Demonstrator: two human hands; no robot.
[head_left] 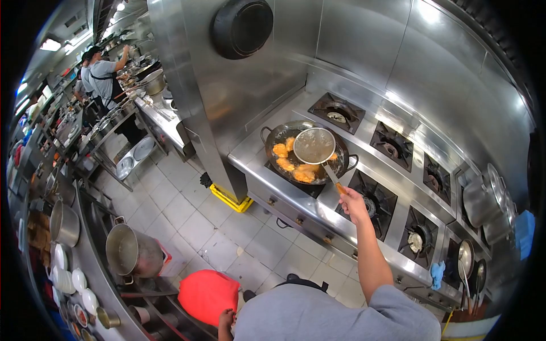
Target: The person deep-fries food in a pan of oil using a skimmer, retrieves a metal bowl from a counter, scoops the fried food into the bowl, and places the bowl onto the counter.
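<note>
My right hand (355, 206) is wrapped round the wooden handle of a round mesh skimmer (314, 145). The skimmer is held over a wide black wok (274, 129) with two loop handles on the stove. Several golden-orange fried pieces (305, 174) lie in dark oil in the wok, around and partly beneath the mesh. Low at my side, my left hand (227, 319) shows only in part, its fingers curled, beside a bright red rounded cover or bag (209, 296). Whether that hand holds anything is hidden.
Several gas burners (392, 146) surround the wok. A black pan (243, 28) hangs on the steel wall. Metal pots (483, 199) and ladles (465, 261) stand at the right. A large stockpot (133, 253) is behind me at left. Co-workers (103, 77) stand farther off.
</note>
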